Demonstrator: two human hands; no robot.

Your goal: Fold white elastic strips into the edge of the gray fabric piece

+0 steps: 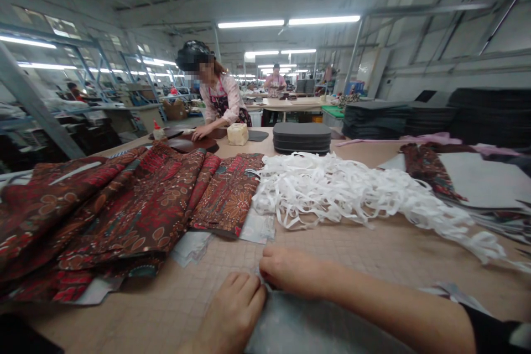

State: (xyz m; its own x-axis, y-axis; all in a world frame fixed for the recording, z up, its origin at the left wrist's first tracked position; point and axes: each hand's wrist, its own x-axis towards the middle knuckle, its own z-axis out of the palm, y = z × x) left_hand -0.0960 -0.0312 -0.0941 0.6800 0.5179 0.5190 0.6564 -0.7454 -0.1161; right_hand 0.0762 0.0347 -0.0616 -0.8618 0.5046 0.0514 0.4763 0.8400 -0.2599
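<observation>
My left hand (234, 312) and my right hand (292, 270) meet at the near edge of a brown worktable (365, 254). Both pinch the top edge of a grey sheet (298, 326) that lies flat in front of me. The fingers curl over the sheet's edge and hide how much of it they grip. To the left of my hands lies a spread of red patterned fabric pieces (124, 210), some showing grey backing. Just beyond my right hand sits a tangled heap of white strips (352, 191).
A person in a pink top (219, 99) leans over the far end of the table with one hand on dark pieces. A stack of dark grey pads (301, 137) and a pale block (238, 134) stand there. Grey sheets (485, 180) and black stacks (415, 116) fill the right.
</observation>
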